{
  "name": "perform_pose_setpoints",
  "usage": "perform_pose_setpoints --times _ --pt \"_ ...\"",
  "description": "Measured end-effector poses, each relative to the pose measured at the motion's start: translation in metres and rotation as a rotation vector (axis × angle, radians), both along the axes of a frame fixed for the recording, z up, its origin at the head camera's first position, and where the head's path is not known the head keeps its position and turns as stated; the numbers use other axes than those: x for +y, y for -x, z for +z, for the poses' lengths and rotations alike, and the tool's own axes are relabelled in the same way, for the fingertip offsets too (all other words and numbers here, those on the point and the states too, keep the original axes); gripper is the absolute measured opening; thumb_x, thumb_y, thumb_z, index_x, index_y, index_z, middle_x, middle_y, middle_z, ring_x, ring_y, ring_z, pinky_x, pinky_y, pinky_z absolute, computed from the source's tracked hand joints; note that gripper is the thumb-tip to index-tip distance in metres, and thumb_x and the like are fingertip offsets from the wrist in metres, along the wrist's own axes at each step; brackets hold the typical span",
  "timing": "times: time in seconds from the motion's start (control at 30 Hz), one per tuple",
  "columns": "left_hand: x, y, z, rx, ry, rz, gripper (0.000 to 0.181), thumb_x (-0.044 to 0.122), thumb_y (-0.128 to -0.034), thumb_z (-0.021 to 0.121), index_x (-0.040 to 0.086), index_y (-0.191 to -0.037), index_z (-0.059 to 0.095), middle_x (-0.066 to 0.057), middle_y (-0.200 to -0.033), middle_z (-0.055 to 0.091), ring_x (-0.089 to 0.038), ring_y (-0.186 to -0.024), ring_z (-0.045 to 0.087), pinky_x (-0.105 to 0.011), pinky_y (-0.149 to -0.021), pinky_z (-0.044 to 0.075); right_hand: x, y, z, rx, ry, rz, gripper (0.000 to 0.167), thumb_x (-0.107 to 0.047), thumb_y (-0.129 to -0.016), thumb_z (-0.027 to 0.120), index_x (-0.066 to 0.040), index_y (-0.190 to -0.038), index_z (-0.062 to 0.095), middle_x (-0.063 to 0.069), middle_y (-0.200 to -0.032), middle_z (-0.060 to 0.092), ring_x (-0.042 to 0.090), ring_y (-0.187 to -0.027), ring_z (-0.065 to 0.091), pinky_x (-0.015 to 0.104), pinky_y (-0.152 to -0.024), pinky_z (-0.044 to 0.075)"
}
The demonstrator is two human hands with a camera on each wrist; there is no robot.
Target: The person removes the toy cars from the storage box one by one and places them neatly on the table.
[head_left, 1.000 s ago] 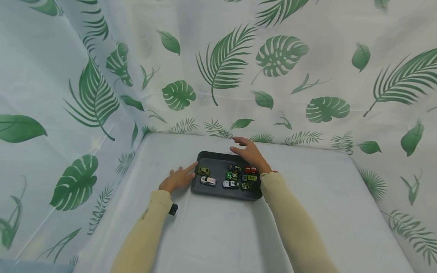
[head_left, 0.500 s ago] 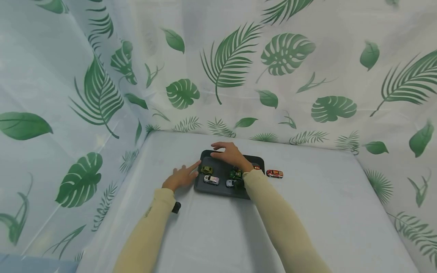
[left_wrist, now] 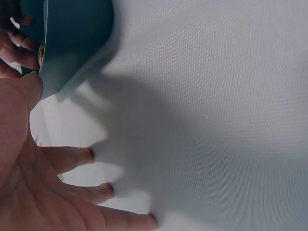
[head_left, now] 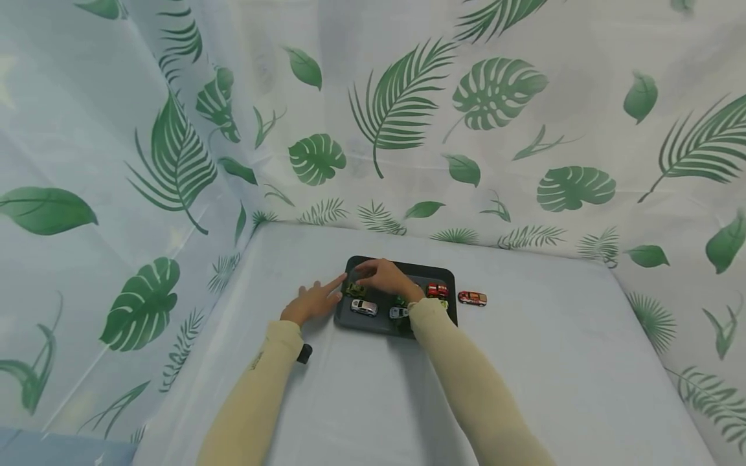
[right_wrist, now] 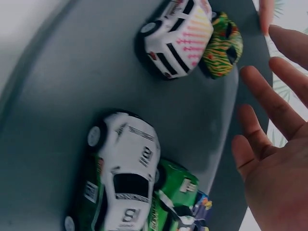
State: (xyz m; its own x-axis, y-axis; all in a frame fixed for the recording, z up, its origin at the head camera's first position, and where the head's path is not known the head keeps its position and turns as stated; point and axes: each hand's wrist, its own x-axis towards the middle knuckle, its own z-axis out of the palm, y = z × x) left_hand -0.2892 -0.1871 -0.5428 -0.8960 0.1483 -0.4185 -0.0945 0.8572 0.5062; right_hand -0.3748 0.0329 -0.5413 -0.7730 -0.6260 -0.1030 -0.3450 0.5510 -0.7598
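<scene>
A dark grey tray holding several toy cars lies on the table. My left hand is at its left side, the fingers spread and touching the tray's outer wall; the thumb reaches the wall in the left wrist view. My right hand hovers over the left part of the tray, fingers loosely bent and holding nothing. Close to those fingers is a green-and-yellow patterned toy car, beside a white toy car with pink marks. Another white toy car stands next to a green one.
On the table, just right of the tray, stands a red-orange toy car. A red toy car sits inside the tray's right end. A leaf-patterned curtain hangs behind and to the left of the white table.
My right hand has moved left and down, from the tray's back right to above its left part, uncovering the red-orange toy car on the table. My left hand has stayed at the tray's side.
</scene>
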Motion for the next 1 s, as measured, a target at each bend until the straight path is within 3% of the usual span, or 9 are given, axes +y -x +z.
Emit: perform_pose_setpoints --times 0.5,1.0 --pt "0.001 0.000 -0.004 -0.012 -0.003 0.015 0.058 0.046 -0.1169 0.041 0.040 -0.172 0.023 -0.032 -0.173 0.016 -0.065 -0.154 0.007 -0.089 -0.108 0.022 -0.010 -0.004 -0.023 -0.137 0.009 -0.054 0.045 -0.015 -0.100 0.077 -0.001 -0.141 0.069 0.014 -0.135 0.071 0.029 -0.123 0.067 0.046 -0.106 0.053" --pt "-0.002 0.005 -0.011 -0.017 -0.016 0.026 0.058 0.045 -0.1169 0.041 0.043 -0.172 0.021 -0.030 -0.174 0.014 -0.065 -0.154 0.004 -0.091 -0.106 0.019 -0.022 -0.003 -0.019 -0.073 -0.061 -0.043 0.040 -0.005 -0.094 0.079 0.003 -0.133 0.071 0.014 -0.120 0.075 0.029 -0.111 0.070 0.045 -0.101 0.055"
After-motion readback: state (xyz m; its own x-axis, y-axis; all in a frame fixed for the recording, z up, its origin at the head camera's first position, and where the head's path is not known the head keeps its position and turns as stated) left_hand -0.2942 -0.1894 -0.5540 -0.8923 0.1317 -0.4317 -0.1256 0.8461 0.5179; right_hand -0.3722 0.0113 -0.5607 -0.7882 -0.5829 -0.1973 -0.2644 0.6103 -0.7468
